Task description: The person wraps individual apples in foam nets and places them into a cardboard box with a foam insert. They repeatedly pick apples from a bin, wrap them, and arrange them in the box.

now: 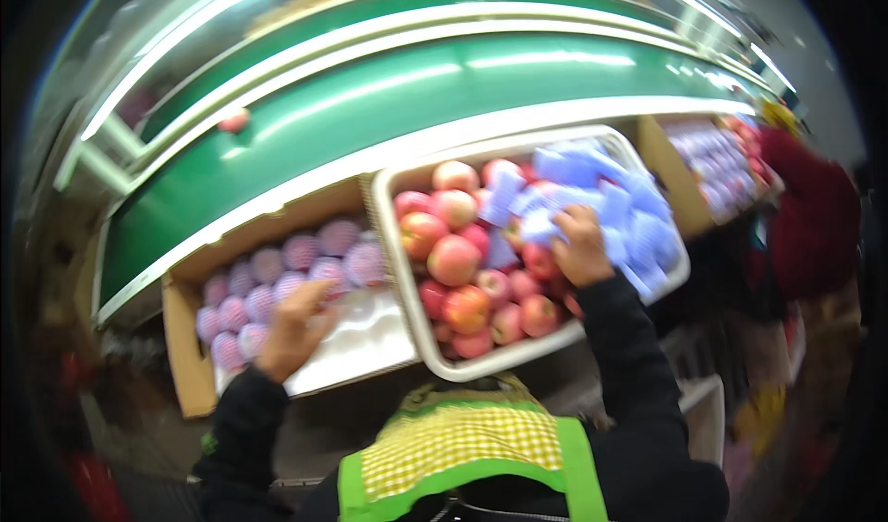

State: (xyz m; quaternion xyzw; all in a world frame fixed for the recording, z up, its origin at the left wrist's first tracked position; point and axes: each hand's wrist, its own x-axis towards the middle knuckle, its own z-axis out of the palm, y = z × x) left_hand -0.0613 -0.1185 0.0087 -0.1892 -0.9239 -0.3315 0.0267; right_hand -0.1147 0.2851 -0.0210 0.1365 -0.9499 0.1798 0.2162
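Note:
My left hand (296,330) hovers over the cardboard carton (190,356), thumb and fingers apart with nothing visible between them. Rows of apples in pinkish-purple foam nets (268,265) fill the carton's far and left parts, beside bare pockets of a white molded tray (365,337). My right hand (583,245) reaches into the white plastic basket (462,371), fingers curled down on the blue foam nets (638,217). Its fingertips seem to pinch a net, though motion blur softens them. Loose red-yellow apples (453,261) fill the basket's left and near side.
Behind the basket runs a green conveyor belt (370,106) with pale rails and a single apple (234,121) on it. Another carton of netted apples (712,166) stands at the right, near a person in a dark red sleeve (814,208). A white crate (705,411) sits low at right.

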